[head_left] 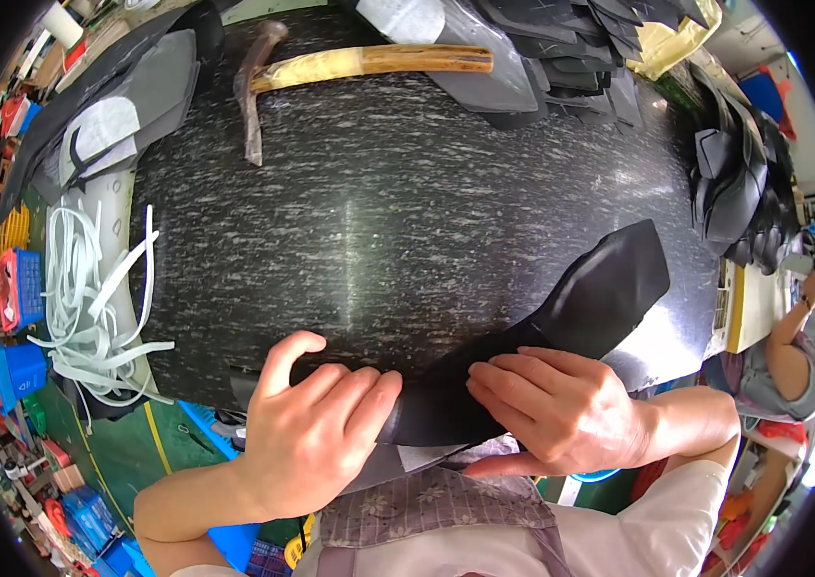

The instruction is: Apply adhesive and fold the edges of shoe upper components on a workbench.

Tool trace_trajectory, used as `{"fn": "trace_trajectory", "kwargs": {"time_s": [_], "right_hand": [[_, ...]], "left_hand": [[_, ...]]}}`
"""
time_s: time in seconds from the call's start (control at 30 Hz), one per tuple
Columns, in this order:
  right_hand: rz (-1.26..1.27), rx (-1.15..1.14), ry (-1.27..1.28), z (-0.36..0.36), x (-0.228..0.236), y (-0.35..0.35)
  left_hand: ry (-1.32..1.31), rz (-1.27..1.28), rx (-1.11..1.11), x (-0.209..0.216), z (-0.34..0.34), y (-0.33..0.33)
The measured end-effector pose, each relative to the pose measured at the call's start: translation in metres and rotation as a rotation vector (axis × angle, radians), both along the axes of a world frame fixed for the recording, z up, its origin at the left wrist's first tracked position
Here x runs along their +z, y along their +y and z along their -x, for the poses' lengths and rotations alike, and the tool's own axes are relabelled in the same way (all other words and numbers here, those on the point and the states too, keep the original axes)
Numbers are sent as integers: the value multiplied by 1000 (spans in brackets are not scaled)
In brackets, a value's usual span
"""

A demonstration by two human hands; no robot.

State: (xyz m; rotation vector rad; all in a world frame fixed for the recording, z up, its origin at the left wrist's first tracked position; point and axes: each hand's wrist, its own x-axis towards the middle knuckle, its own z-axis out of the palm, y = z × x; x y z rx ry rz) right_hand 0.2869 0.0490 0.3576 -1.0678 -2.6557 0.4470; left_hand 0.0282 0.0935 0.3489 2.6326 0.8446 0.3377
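Observation:
A long, curved black leather-like piece (605,293) lies along the near edge of the dark speckled tabletop (407,212). Its broad end points to the far right. My right hand (566,404) grips its middle, fingers together on top and thumb below at the table edge. My left hand (316,438) is curled over the near end, fingers bent and pressed together, index finger lifted apart. Part of the piece under my palms is hidden. Well beyond both hands, a hammer (369,62) with a tape-wrapped wooden handle rests across the far side.
White strips (90,298) hang in a tangle at the left edge. Stacks of dark cut pieces lie at the far left (162,87), far right (580,58) and right edge (734,183). Another person's arm (792,337) shows at the right.

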Motion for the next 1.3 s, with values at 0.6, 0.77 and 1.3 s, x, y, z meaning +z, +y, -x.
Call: {"fn": "trace_trajectory", "kwargs": {"time_s": [0.6,0.77,1.3], "right_hand": [[-188,121,-267,34,-3,-3],[-155,170,-24,30,-18,0],[-67,241,-49,44,-17,5]], "left_hand": [[-83,-282,-106,-35,29,-10],[-264,-121,13,-49,38,-5],[-357,213,121,-46,52,8]]}}
